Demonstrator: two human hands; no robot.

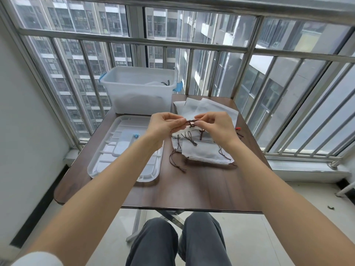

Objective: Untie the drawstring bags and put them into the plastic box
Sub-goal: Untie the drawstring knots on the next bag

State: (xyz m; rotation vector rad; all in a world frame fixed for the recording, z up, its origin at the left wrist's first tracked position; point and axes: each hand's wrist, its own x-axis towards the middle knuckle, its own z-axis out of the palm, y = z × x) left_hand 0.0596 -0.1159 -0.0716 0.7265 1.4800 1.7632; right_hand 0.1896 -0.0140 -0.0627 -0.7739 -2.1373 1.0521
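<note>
A: What are the hands doing?

B: Both are pinching the dark drawstring (190, 122) of one white bag, held up above the table (201, 189). The left hand (165, 125) is gripping it from one side, the right hand (215, 124) from the other, fingertips almost meeting at the knot.

A: And the bag itself?

B: The held bag (185, 129) is hanging just beneath the pinch, mostly hidden by the hands.

A: The others?

B: The pile of drawstring bags (203, 150) is lying directly below and beyond the grip, cords trailing toward the person.

A: Where is the plastic box (138, 93) sitting?

B: Beyond the grip, off to the left, with a bag inside. Its lid (124, 150) is lying below the left wrist.
</note>
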